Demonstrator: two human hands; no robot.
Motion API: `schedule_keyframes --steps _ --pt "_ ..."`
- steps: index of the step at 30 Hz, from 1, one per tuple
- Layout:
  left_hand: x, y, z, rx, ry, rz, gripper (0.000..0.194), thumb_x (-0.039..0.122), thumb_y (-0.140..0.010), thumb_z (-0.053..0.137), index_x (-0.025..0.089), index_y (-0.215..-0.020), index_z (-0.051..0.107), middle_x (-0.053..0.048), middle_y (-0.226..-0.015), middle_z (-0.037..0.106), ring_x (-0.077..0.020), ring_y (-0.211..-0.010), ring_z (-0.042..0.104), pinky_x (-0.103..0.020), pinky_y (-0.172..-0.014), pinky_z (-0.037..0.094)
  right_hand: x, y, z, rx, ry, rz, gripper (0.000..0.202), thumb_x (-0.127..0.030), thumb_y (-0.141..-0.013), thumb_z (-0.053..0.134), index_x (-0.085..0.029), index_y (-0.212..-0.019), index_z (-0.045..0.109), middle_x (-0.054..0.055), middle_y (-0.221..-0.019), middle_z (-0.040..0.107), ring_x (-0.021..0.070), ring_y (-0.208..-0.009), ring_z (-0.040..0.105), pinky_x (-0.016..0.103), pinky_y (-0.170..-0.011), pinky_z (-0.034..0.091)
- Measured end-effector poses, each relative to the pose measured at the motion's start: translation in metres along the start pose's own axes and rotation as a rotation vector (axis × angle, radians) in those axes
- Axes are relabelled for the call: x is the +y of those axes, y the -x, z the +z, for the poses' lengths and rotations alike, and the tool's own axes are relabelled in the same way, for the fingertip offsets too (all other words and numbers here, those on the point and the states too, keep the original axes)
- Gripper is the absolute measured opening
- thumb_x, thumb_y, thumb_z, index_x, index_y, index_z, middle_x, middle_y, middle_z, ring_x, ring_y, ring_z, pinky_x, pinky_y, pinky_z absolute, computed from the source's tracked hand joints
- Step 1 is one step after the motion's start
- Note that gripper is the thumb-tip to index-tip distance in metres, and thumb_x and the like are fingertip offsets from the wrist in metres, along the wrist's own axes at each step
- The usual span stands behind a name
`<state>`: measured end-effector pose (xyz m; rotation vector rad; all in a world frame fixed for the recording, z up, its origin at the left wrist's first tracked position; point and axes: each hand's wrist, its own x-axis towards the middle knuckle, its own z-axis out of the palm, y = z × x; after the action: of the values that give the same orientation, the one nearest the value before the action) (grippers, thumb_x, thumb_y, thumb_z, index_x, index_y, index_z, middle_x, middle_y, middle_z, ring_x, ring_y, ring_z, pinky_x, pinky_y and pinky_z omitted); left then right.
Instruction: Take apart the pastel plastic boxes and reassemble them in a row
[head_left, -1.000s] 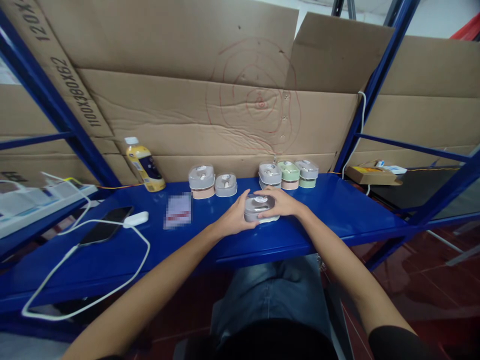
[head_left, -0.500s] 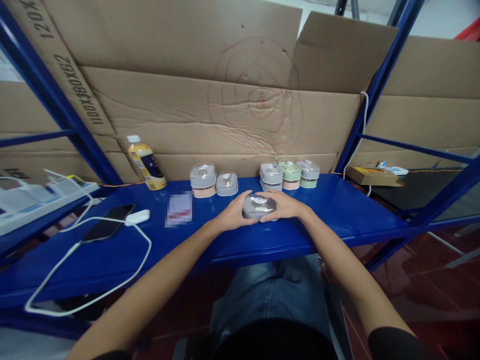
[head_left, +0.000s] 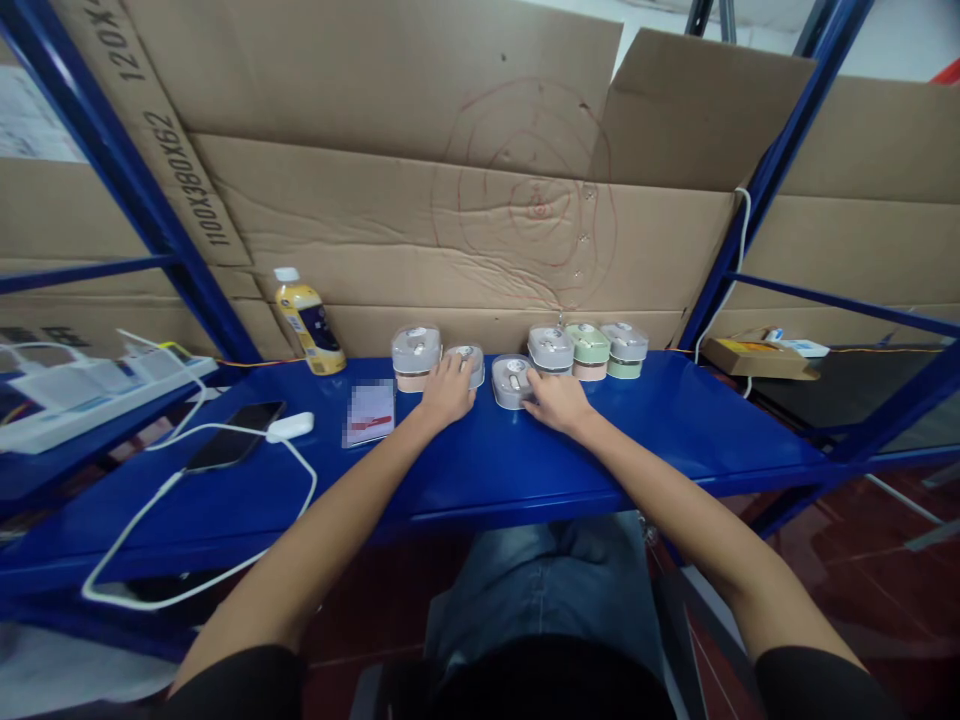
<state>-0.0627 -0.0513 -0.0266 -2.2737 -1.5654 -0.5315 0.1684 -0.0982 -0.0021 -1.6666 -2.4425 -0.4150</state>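
Observation:
My left hand (head_left: pixel 448 390) reaches over a small grey lidded case (head_left: pixel 471 360), fingers stretched across its top and left side; part of the case is hidden. With thumb and fingers, my right hand (head_left: pixel 559 402) holds the right edge of another grey case (head_left: pixel 510 384), which rests on the blue shelf (head_left: pixel 480 470). Its lid looks clear, with a round label and a small light piece on top. Left of my left hand, a grey case (head_left: pixel 416 347) stands on a pink base.
Behind my right hand stand stacked cases: grey (head_left: pixel 550 345), green over pink (head_left: pixel 589 343) and grey over green (head_left: pixel 625 341). At left are a yellow bottle (head_left: pixel 309 325), a blurred packet (head_left: pixel 370 412), a phone (head_left: pixel 234 436) with a white cable, and a power strip (head_left: pixel 112 395). Cardboard (head_left: pixel 360 200) backs the shelf.
The grey case held between both hands is now down on the shelf, farther back. My left hand has left it and moved left to the neighbouring grey case. My right hand stays at its right edge.

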Motion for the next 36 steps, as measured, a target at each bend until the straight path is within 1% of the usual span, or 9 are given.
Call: schedule_keyframes --steps 4,7,10,15,21,27,30,32,36 --pt "0.014 0.015 -0.012 -0.037 0.002 -0.027 0.05 0.024 -0.091 0.06 0.009 -0.138 0.054 -0.024 -0.141 0.056 -0.0412 -0.136 0.048 -0.053 -0.113 0.04 -0.009 -0.021 0.009 -0.052 -0.041 0.005 0.034 -0.033 -0.103 0.048 -0.013 -0.118 0.07 0.023 -0.115 0.076 0.0368 -0.107 0.073 0.044 -0.091 0.054" --pt "0.029 0.038 -0.029 -0.012 0.08 -0.084 0.042 0.033 -0.092 0.063 0.01 -0.127 0.059 -0.026 -0.13 0.058 -0.0448 -0.129 0.052 -0.056 -0.108 0.043 -0.011 -0.027 0.015 -0.044 -0.066 0.011 0.041 -0.036 -0.105 0.042 -0.012 -0.106 0.076 0.025 -0.111 0.076 0.0375 -0.103 0.074 0.044 -0.089 0.054" --pt "0.041 0.059 -0.041 0.058 0.093 -0.211 0.05 0.049 -0.092 0.064 0.01 -0.122 0.058 -0.028 -0.127 0.056 -0.05 -0.123 0.053 -0.062 -0.099 0.047 -0.008 -0.022 0.02 0.006 -0.139 0.011 0.044 -0.041 -0.105 0.043 -0.014 -0.104 0.077 0.023 -0.107 0.077 0.036 -0.1 0.075 0.042 -0.087 0.054" --pt "0.048 0.074 -0.048 -0.002 -0.002 -0.342 0.056 0.054 -0.091 0.064 0.012 -0.128 0.056 -0.027 -0.126 0.054 -0.0486 -0.116 0.056 -0.056 -0.084 0.056 -0.004 -0.015 0.024 0.028 -0.203 -0.127 0.034 -0.042 -0.101 0.052 -0.019 -0.114 0.072 0.015 -0.117 0.075 0.0304 -0.104 0.072 0.037 -0.086 0.054" --pt "0.051 0.081 -0.058 -0.138 0.058 -0.211 0.055 0.048 -0.09 0.066 0.02 -0.137 0.057 -0.021 -0.129 0.053 -0.0429 -0.113 0.06 -0.051 -0.085 0.057 -0.007 -0.016 0.024 0.1 -0.323 -0.101 0.037 -0.038 -0.1 0.055 -0.019 -0.129 0.066 0.014 -0.132 0.07 0.0285 -0.115 0.068 0.037 -0.094 0.053" --pt "0.035 0.057 -0.041 -0.235 0.472 0.08 0.082 0.042 -0.078 0.08 0.03 -0.152 0.048 -0.013 -0.129 0.056 -0.0353 -0.114 0.064 -0.052 -0.101 0.052 0.02 -0.005 0.018 0.192 -0.82 -0.149 0.039 -0.045 -0.101 0.056 -0.019 -0.127 0.068 0.011 -0.126 0.074 0.0237 -0.11 0.071 0.037 -0.095 0.055" --pt "0.036 0.036 -0.027 -0.227 0.698 0.292 0.081 0.044 -0.072 0.086 0.029 -0.145 0.056 -0.01 -0.132 0.061 -0.035 -0.127 0.059 -0.052 -0.111 0.046 0.032 0.007 0.015 0.101 -0.889 -0.289 0.075 -0.055 -0.078 0.083 -0.019 -0.139 0.061 0.014 -0.141 0.066 0.03 -0.124 0.066 0.044 -0.103 0.053" --pt "0.04 0.028 -0.017 -0.186 0.821 0.322 0.086 0.044 -0.067 0.089 0.025 -0.144 0.053 -0.011 -0.141 0.06 -0.0354 -0.132 0.057 -0.052 -0.115 0.043 0.034 0.014 0.014 0.064 -0.83 -0.349 0.095 -0.057 -0.063 0.092 -0.019 -0.143 0.057 0.016 -0.141 0.065 0.0335 -0.125 0.064 0.048 -0.106 0.051" --pt "0.045 0.028 -0.004 -0.174 0.955 0.21 0.108 0.046 -0.062 0.093 0.023 -0.152 0.038 -0.015 -0.143 0.061 -0.0365 -0.131 0.06 -0.055 -0.113 0.045 0.035 0.019 0.013 0.058 -0.822 -0.323 0.093 -0.057 -0.064 0.091 -0.021 -0.143 0.057 0.013 -0.134 0.068 0.0332 -0.121 0.066 0.05 -0.105 0.051"
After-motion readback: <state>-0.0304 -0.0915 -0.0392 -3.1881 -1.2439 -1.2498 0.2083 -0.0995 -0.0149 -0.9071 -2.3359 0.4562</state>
